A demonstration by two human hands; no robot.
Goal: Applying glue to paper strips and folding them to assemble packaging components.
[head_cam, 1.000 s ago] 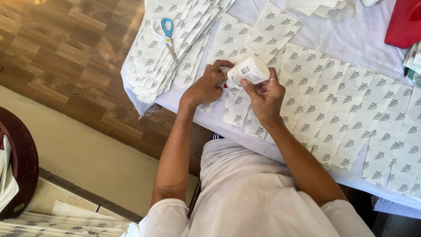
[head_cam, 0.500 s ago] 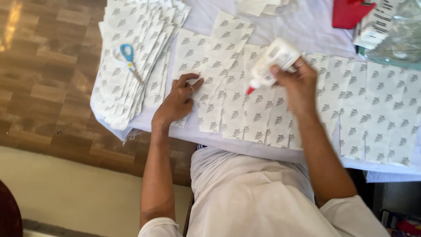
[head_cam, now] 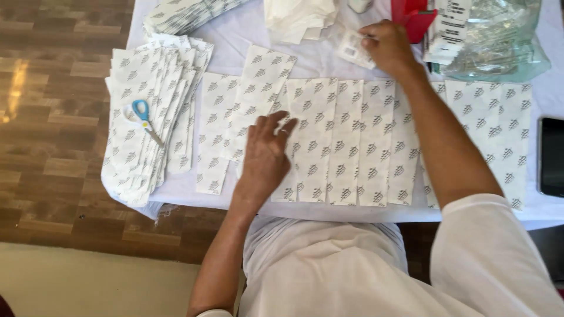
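the table fills the top of the frame, patterned strips laid side by side across its centre, long axes running top to bottom. left hand rests flat, fingers spread, on them (a nudge could skew the row). right hand, upper right, pinches a small packet.

a home-like craft workspace: cloth-covered table, wood-pattern floor, stacked printed paper sheets.

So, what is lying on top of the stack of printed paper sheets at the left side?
A pair of scissors with blue handles lies on the stack of printed sheets, blades pointing down-right. The lower sheets are covered, so their count cannot be seen. Neither hand touches the stack.
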